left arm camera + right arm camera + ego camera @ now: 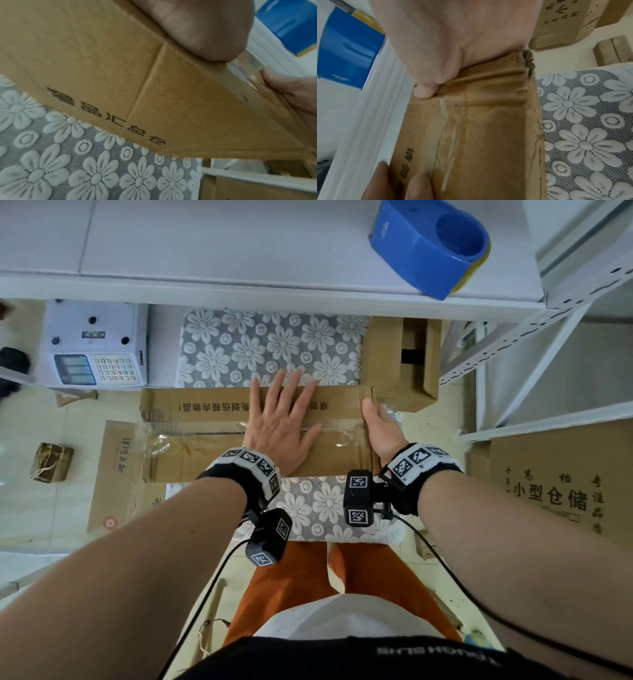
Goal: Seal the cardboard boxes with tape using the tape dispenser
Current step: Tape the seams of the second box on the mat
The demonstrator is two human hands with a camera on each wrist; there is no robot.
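Cardboard box (205,436) lies flat on a lace-covered seat, directly under both hands. Clear tape (342,436) runs along the top seam, visible from beside the left thumb out to the right hand; glossy, some wrinkles at the far left end.

Left hand (282,426): fingers straight and spread, palm pressing flat on the box top, over the seam. Right hand (382,433): at the box's right end, thumb on the top edge, palm against the end face; its fingers are out of sight, so whether they curl round the box I cannot tell.

Blue tape dispenser (430,244) sits on the white shelf well beyond the hands, up and to the right, untouched.

Judgement: the seam strip on this box looks laid; the hands seem to be smoothing it down. A second box (404,361), just past the right hand, still shows an open gap, so it likely remains.

Unclear: whether the tape wraps down the right end face; the box underside; the tape's left end.
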